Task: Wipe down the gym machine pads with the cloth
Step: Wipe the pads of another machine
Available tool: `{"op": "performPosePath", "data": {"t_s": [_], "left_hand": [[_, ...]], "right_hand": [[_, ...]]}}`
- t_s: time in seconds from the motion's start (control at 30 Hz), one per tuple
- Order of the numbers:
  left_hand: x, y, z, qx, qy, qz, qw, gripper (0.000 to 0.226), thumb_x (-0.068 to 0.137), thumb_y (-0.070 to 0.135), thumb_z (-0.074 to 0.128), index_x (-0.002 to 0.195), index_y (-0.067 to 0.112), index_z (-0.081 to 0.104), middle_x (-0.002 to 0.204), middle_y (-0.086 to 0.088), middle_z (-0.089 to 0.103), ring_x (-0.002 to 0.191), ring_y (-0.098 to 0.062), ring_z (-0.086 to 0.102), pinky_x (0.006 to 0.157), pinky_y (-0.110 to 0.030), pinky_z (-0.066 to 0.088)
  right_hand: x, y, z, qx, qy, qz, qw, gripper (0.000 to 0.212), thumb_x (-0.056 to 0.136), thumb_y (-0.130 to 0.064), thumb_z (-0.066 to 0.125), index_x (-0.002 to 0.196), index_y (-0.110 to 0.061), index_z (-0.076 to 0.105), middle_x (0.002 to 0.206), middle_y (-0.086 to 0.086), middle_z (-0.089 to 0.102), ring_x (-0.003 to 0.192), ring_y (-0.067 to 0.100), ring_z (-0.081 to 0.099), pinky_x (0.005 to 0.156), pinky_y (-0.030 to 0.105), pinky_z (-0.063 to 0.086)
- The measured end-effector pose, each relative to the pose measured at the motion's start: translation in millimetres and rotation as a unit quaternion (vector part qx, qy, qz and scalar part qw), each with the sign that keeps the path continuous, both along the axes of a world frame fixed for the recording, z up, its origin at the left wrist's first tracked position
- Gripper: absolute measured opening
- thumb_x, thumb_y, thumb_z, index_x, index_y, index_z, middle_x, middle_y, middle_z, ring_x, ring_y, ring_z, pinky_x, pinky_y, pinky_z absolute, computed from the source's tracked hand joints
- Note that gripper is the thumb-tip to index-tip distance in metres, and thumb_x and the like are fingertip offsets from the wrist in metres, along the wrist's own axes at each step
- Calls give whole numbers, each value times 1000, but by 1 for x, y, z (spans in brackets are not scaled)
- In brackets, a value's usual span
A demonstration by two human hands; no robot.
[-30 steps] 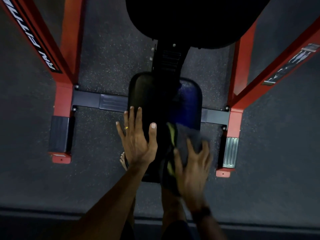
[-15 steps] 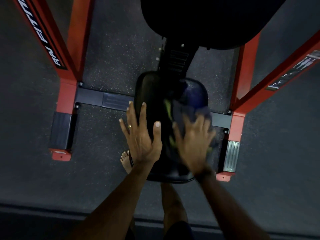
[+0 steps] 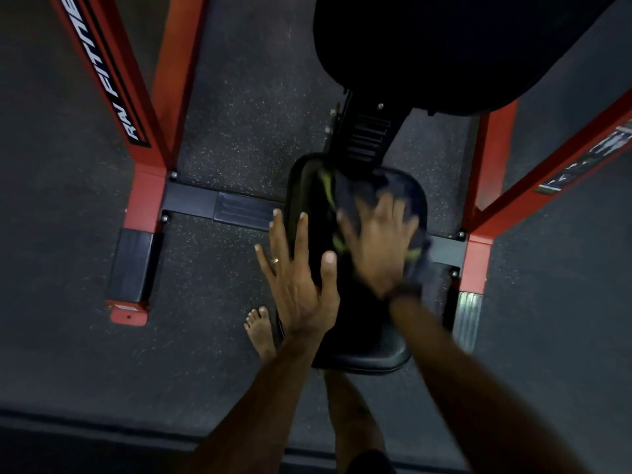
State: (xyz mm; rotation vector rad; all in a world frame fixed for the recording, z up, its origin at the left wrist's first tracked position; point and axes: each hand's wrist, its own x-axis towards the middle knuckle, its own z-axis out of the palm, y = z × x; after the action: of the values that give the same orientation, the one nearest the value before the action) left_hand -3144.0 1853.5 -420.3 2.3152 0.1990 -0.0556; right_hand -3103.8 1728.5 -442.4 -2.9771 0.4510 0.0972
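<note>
Pressing cloth (image 3: 345, 200) flat with right hand (image 3: 378, 244) on seat pad (image 3: 362, 357), fingers spread; left hand (image 3: 297, 285) bracing pad edge, fingers straight. Could bunch or slip off under fast strokes.

Gym, red steel machine frame (image 3: 160, 97), black padded seat (image 3: 362, 357), speckled rubber floor (image 3: 239, 97)
</note>
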Motion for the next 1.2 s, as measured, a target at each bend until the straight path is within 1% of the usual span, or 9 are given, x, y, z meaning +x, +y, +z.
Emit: {"op": "performPosePath", "data": {"t_s": [0.13, 0.27, 0.47, 0.73, 0.83, 0.93, 1.03, 1.13, 1.2], "left_hand": [[0, 1, 2, -10, -15, -37, 999, 66, 98, 52, 30, 153, 16, 38, 167, -8, 16, 154, -23, 15, 121, -61, 6], [-1, 3, -1, -1, -21, -48, 999, 70, 98, 56, 29, 153, 14, 38, 166, -9, 19, 154, -23, 15, 121, -62, 6], [0, 3, 0, -16, -24, -21, 999, 76, 99, 64, 20, 154, 15, 35, 167, -8, 16, 155, -22, 12, 122, -59, 3], [0, 4, 10, -86, -61, 10, 994, 84, 96, 67, 25, 154, 6, 33, 166, -13, 15, 154, -24, 16, 121, -62, 7], [-1, 6, 7, -110, -70, 28, 991, 86, 95, 68, 27, 153, 4, 33, 166, -13, 16, 154, -24, 17, 120, -63, 8], [-3, 5, 6, -110, -78, 28, 990, 85, 96, 68, 27, 153, 4, 34, 166, -13, 17, 154, -24, 17, 121, -61, 7], [-3, 5, 7, -119, -79, 52, 988, 85, 96, 67, 27, 154, 5, 31, 166, -13, 14, 154, -22, 15, 121, -62, 6], [-2, 6, 10, -135, -81, 64, 985, 85, 96, 67, 28, 153, 4, 30, 166, -14, 12, 154, -21, 13, 121, -62, 6], [-1, 7, 11, -137, -76, 79, 984, 85, 96, 67, 27, 153, 4, 30, 167, -13, 12, 154, -21, 14, 120, -62, 7]], "right_hand": [[-117, 34, 50, 52, 13, 25, 998, 55, 82, -42, 51, 135, -29, 49, 132, 11, 43, 119, 38, 42, 91, 63, 39], [-13, 18, 4, -3, 28, 37, 999, 40, 89, -40, 54, 124, -23, 63, 123, 18, 54, 107, 40, 52, 88, 60, 39], [122, 3, -39, 3, 70, 8, 998, 50, 98, -57, 43, 128, -23, 63, 128, 17, 53, 122, 36, 43, 97, 53, 30], [-102, 22, 38, 49, 52, 79, 994, 56, 83, -51, 44, 131, -24, 59, 126, 16, 51, 116, 37, 44, 92, 61, 38], [-42, 8, 10, -7, 41, -1, 999, 59, 89, -55, 36, 123, -16, 65, 130, 25, 53, 120, 46, 47, 94, 66, 35], [71, 8, -24, -11, 64, -138, 988, 60, 98, -58, 38, 137, -17, 57, 149, 25, 41, 140, 44, 32, 107, 64, 23], [105, 37, -30, -17, 71, -32, 997, 51, 99, -54, 41, 139, -23, 53, 137, 20, 46, 131, 38, 37, 100, 56, 30], [4, 35, 2, 25, 21, 111, 993, 53, 96, -51, 39, 138, -24, 56, 129, 21, 53, 118, 39, 46, 92, 59, 39], [-65, 5, 18, 28, 20, 103, 994, 56, 91, -54, 42, 132, -21, 63, 126, 23, 56, 113, 39, 49, 88, 60, 42]]}}
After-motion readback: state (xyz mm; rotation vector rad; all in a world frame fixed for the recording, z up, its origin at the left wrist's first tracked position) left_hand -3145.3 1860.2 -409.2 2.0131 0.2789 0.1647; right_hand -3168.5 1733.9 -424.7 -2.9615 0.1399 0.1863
